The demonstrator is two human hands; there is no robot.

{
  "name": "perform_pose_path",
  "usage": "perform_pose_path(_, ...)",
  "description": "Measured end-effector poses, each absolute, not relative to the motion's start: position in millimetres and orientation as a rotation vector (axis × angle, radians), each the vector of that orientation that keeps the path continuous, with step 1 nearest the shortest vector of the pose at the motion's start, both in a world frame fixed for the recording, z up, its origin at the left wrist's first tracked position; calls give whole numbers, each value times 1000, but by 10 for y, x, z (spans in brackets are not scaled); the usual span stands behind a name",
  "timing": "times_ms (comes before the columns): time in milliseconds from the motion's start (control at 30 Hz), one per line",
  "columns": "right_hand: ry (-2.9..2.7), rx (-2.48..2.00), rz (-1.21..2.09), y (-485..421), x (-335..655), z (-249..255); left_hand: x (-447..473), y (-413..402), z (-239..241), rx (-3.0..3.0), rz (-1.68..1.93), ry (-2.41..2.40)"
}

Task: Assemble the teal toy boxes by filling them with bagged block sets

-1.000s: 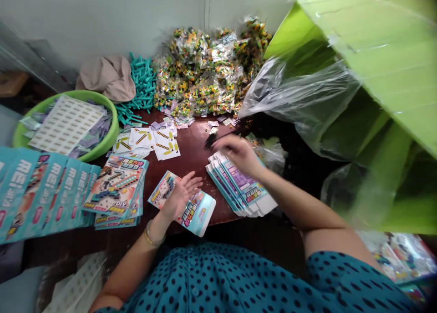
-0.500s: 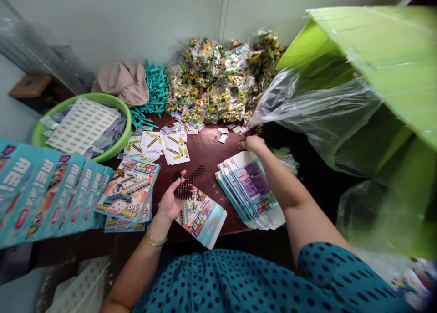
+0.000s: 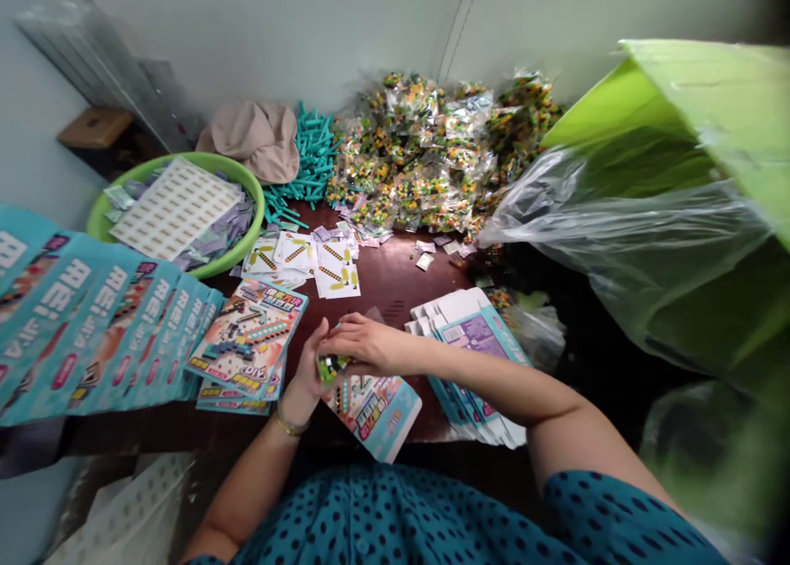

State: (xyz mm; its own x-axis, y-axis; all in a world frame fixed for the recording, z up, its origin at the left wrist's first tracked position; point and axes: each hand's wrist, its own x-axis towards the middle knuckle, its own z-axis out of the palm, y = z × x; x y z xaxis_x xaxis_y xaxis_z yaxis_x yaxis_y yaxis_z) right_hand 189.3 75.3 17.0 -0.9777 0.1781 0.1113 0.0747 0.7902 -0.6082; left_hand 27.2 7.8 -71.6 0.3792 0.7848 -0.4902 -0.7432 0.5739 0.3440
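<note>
My left hand is closed around a stack of black plastic grid plates, mostly hidden; only a blurred end shows beyond my fingers. My right hand lies across it, fingers curled on a small clear bag of beads, green, yellow and black, pressed against the left palm. Just below both hands, a printed teal toy box lies at a slant on the table. Beneath my right forearm is a pile of flat teal boxes with white flaps.
Bagged beads are heaped along the wall beside teal pens. A green basin holds packets and a printed sheet. Instruction cards, stacked boxes and a row of boxes lie left. A green carton stands right.
My right hand has come from the far right edge of the table to my left hand, bringing a bead bag. The view has shifted slightly left.
</note>
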Motion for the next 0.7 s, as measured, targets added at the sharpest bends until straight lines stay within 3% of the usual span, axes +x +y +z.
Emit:
perform_pose_path(133, -2730, 103, 1196, 1031, 1866, 184, 173, -96, -793, 63, 918, 552)
perform_pose_path(233, -2532, -176, 1393, 1665, 1793, 68, 247, -154, -729, 46, 941, 556)
perform_pose_path(367, -2458, -950, 892, 2755, 1288, -300, 396, -247, -623, -102, 939, 666)
perform_pose_path(467, -2551, -1137, 513, 3386, 761, -533, 438, -414, -613, -234, 871, 768)
perform_pose_path(700, -2601, -1184, 414, 3662, 310, -731, 395, -494, -504, -73, 1067, 893)
